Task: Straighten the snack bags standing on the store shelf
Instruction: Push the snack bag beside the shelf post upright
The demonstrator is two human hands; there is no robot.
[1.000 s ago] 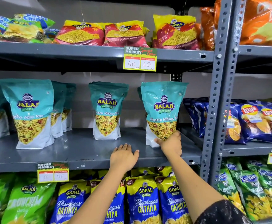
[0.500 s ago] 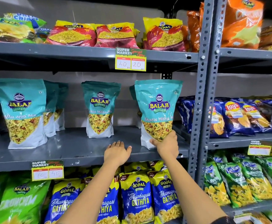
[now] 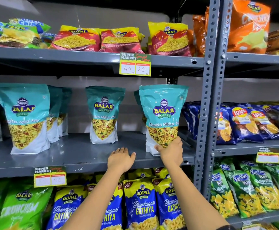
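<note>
Two hands: right hand (image 3: 171,151) fingers grip glossy teal pouch (image 3: 162,117); left hand (image 3: 120,159) lies flat, fingers spread, on grey metal shelf (image 3: 69,155).

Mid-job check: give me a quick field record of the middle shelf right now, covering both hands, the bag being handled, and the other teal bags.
right hand: grip closed on the lower front of the teal Balaji bag
held bag: upright, at the right end of the middle shelf, near the front edge
left hand: flat, palm down on the shelf, holding nothing
centre bag: upright, set farther back, untouched
left bags: one in front, more lined up behind it
price tag above: reads 40 and 20
</note>
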